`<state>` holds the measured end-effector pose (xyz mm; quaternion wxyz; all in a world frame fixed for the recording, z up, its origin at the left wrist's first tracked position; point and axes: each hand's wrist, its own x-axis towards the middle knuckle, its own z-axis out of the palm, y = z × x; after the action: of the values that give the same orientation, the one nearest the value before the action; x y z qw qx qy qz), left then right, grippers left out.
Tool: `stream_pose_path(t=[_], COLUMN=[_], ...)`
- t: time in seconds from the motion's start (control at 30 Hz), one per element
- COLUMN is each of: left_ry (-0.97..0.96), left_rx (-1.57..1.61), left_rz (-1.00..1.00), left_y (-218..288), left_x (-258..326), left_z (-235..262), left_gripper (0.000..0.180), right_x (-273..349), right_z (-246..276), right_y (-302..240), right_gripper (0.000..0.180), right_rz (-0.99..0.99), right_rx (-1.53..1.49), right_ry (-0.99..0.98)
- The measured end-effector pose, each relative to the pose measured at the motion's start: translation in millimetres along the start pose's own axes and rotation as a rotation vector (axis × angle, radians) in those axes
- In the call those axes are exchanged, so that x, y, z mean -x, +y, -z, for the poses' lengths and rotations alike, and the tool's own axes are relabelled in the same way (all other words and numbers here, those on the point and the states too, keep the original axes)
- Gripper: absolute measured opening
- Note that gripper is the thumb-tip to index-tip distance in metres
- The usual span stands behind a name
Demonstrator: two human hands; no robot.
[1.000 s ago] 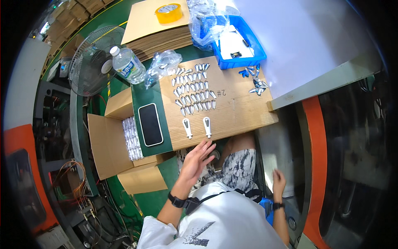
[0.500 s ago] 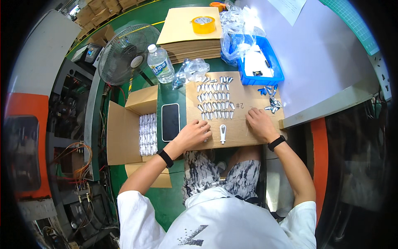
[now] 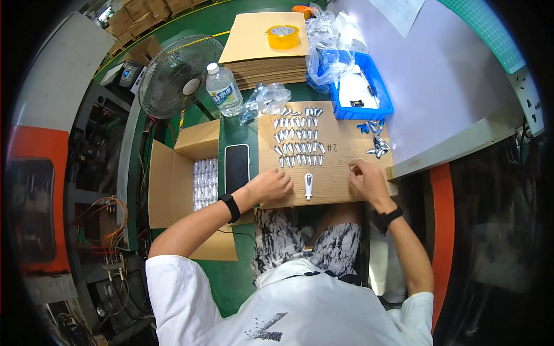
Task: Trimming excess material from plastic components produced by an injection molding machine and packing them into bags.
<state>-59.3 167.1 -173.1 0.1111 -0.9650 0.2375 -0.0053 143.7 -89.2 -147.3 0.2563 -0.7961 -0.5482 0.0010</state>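
A white oblong part with a slot in its wide end [image 3: 309, 185] lies on a cardboard sheet [image 3: 334, 190] in front of me. Left of it, my left hand [image 3: 272, 185] rests on the cardboard with its fingers curled inward; whatever they may hold is hidden. My right hand [image 3: 370, 181] is over the sheet's right side, thumb and forefinger bent toward each other in a pinch. Anything between them is too small to make out. Beyond my hands, small silver metal parts [image 3: 298, 135] lie in several rows. A loose pile of similar parts [image 3: 378, 147] sits at the right edge.
On the left, an open carton [image 3: 173, 184] holds wrapped pieces, beside a phone [image 3: 237, 168]. A water bottle [image 3: 225, 92], a plastic bag [image 3: 268, 98] and stacked cardboard with yellow tape [image 3: 283, 37] stand behind. A blue bin [image 3: 388, 109] is back right, by a pale panel [image 3: 444, 75].
My right hand has drawn back toward me and slightly right, its fingers now more bent. My left hand has shifted a little left and curled more.
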Motion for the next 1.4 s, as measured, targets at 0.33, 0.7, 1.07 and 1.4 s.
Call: stream_pose_path(t=[0.33, 0.7, 1.07, 1.4], left_ry=[0.590, 0.502, 0.091, 0.120], left_rx=[2.571, 3.359, 3.199, 3.268], left_rz=[0.690, 0.531, 0.418, 0.388], left_y=[78.1, 145.8, 147.5, 148.7], left_x=[7.5, -17.1, -3.2, -3.4], left_z=[86.8, 146.5, 159.8, 156.4], left_gripper=[0.038, 0.035, 0.035, 0.033], right_x=[87.1, 72.8, 55.8, 51.5], right_z=[50.4, 72.5, 74.2, 67.6], right_y=[-104.0, -156.9, -169.3, -177.3], right_gripper=[0.024, 0.024, 0.029, 0.027], right_rz=[-0.727, -0.051, -0.599, -0.712], right_rx=[-1.558, -1.087, -1.634, -1.709], right_ry=[0.209, 0.654, 0.372, 0.315])
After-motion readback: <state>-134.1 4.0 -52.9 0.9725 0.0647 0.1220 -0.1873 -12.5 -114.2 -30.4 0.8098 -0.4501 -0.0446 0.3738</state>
